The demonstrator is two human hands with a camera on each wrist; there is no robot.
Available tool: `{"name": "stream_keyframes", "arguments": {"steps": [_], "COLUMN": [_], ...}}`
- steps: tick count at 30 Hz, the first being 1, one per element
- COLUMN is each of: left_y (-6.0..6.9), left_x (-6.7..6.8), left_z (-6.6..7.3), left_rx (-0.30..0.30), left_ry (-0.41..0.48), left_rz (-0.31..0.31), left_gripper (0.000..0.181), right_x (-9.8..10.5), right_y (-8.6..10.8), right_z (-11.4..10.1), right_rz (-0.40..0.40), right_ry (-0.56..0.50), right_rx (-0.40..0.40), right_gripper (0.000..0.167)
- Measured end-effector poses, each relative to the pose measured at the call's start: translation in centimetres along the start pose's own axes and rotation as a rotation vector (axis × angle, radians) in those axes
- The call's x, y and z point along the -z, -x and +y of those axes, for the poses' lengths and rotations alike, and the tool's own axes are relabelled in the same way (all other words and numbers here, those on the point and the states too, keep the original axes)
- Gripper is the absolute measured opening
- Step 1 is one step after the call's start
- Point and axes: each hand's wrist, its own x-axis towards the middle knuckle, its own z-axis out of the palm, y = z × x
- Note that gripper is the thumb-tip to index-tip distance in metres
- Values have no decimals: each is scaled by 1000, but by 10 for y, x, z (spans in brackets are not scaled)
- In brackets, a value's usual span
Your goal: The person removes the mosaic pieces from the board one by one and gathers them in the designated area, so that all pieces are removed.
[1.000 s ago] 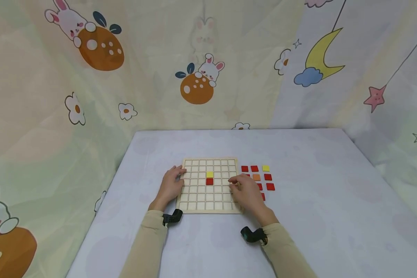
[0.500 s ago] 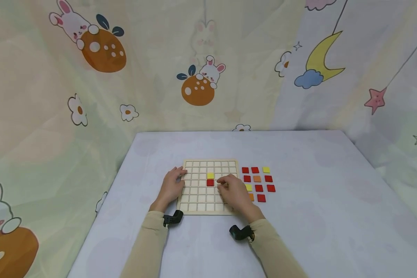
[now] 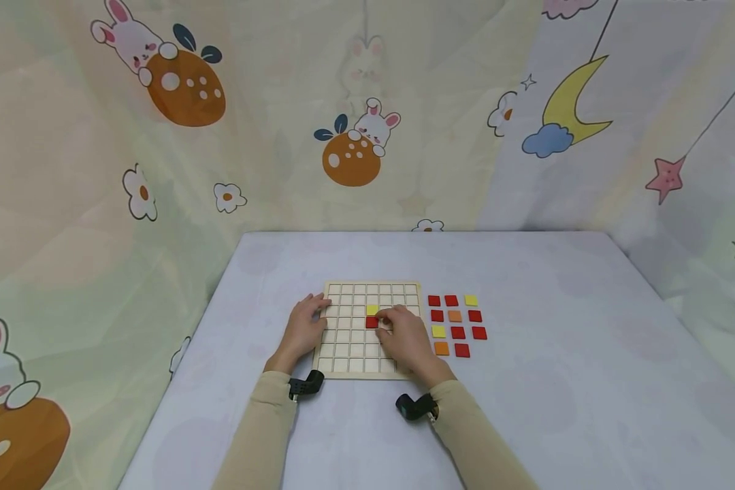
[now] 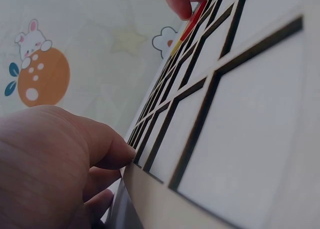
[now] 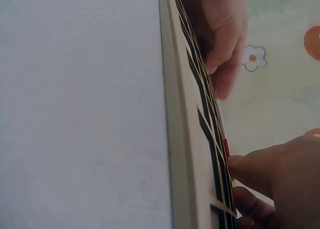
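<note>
A square wooden grid board (image 3: 343, 350) lies on the table, with a yellow tile (image 3: 372, 309) and a red tile (image 3: 371, 323) in neighbouring cells near its middle. My left hand (image 3: 305, 330) rests its thumb and fingers against the board's left edge; in the left wrist view the fingertips (image 4: 122, 154) touch the rim. Over the board, my right hand (image 3: 404, 338) pinches with thumb and fingertips just right of the red tile. In the right wrist view the thumb of that hand (image 5: 260, 169) touches a strip of red (image 5: 226, 146); the fingers hide most of what they pinch.
Right of the board, several loose red tiles (image 3: 457, 333), yellow tiles (image 3: 471, 300) and orange tiles (image 3: 455, 316) lie in rough rows on the pale table (image 3: 551, 354). A printed cloth backdrop (image 3: 269, 136) stands behind and around the table.
My right hand has moved left from the board's right side to beside the red tile, uncovering the loose tiles. The left hand has stayed at the board's edge.
</note>
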Motion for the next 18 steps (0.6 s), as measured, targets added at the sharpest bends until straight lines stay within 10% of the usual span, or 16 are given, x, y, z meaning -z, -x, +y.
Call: {"name": "stream_keyframes", "arguments": {"steps": [18], "left_y": [0], "left_x": [0], "left_z": [2], "left_rx": [-9], "left_ry": [3], "left_rz": [14], "left_gripper": [41], "right_x": [-3], "right_y": [-1], "right_z": [-9], "right_rz": [26], "right_ry": [41], "right_rx": [-38], "right_gripper": [27]}}
